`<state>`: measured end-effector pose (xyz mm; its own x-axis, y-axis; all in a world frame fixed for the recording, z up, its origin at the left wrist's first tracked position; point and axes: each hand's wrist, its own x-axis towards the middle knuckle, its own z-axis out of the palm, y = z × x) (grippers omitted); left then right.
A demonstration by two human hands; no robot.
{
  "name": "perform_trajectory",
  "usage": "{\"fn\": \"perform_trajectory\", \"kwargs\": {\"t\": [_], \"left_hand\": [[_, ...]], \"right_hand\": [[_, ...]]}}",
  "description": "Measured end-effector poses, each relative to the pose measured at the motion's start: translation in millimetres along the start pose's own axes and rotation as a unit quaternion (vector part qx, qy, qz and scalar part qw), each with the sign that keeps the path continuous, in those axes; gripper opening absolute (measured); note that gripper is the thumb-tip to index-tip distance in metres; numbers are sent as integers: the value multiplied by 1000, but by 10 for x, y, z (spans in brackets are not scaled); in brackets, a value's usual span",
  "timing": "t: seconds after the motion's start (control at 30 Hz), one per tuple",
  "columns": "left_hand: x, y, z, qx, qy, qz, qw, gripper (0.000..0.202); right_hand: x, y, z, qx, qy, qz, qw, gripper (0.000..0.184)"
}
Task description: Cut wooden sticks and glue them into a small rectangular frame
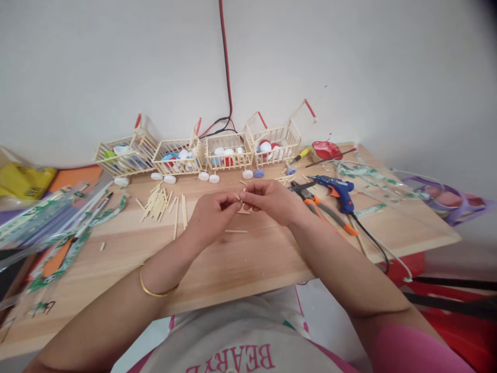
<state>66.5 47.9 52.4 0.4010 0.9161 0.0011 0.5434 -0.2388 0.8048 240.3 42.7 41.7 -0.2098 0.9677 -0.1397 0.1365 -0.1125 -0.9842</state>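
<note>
My left hand point(213, 213) and my right hand point(268, 201) meet fingertip to fingertip above the middle of the wooden table. Both are closed in a pinch around a short, thin wooden stick point(239, 197); fingers hide most of it. Below the hands a loose wooden stick point(236, 231) lies on the tabletop. Left of my left hand is a heap of short wooden sticks point(156, 203), with a few longer ones beside it. Close to my right wrist lie orange-handled pliers point(316, 203) and a blue glue gun point(337, 187).
Along the wall stand miniature stick-built carts, including one point(229, 150) filled with bottle caps. Plastic packaging point(73, 228) covers the table's left side. A black cord point(370, 235) runs off the right front edge. Near the carts are a yellow-handled tool point(303, 154) and a red container point(326, 150).
</note>
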Motion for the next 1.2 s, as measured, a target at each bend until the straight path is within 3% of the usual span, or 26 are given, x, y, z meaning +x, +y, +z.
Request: {"fn": "perform_trajectory", "kwargs": {"t": [0.13,0.27,0.37,0.57,1.2], "left_hand": [[-94,-153,53,139,-28,66,988,17],[-215,-275,146,207,-79,126,967,20],[-249,-312,193,240,-85,145,956,20],[-247,-360,234,245,-105,160,950,22],[-229,-368,252,264,-115,165,943,26]], "right_hand": [[-129,134,-54,-93,11,46,995,17],[-248,316,43,-165,87,68,980,19],[-278,373,114,-230,98,74,965,13],[-238,398,134,-278,81,87,953,10],[-183,327,241,-354,133,95,921,15]]}}
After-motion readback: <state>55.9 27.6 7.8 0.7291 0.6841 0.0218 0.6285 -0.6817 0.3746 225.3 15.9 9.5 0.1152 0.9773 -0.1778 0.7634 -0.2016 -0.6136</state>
